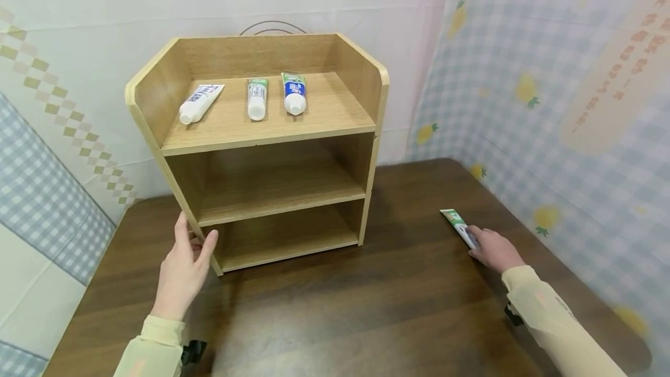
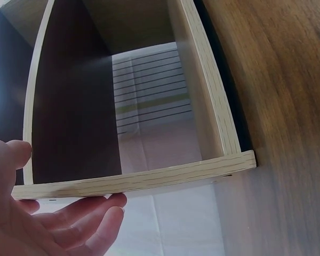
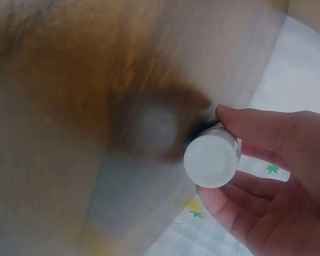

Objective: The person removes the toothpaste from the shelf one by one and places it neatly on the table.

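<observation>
A small wooden shelf [image 1: 282, 139] stands on the table. My left hand [image 1: 181, 272] grips its left side panel low down, the thumb at the front edge and the fingers along the outer face; the left wrist view shows these fingers [image 2: 90, 218] against the panel [image 2: 149, 175]. Off to the right, my right hand [image 1: 494, 249] pinches a green and white toothpaste tube [image 1: 460, 229] close to the tabletop. Its round white cap [image 3: 211, 161] faces the right wrist camera, between thumb and fingers.
On the shelf's top board lie a white tube [image 1: 201, 103], a green-topped white tube [image 1: 257, 99] and a blue and green tube [image 1: 294, 93], caps toward the front. The dark wooden table [image 1: 335, 313] meets a patterned cloth [image 1: 523, 74] at the back and right.
</observation>
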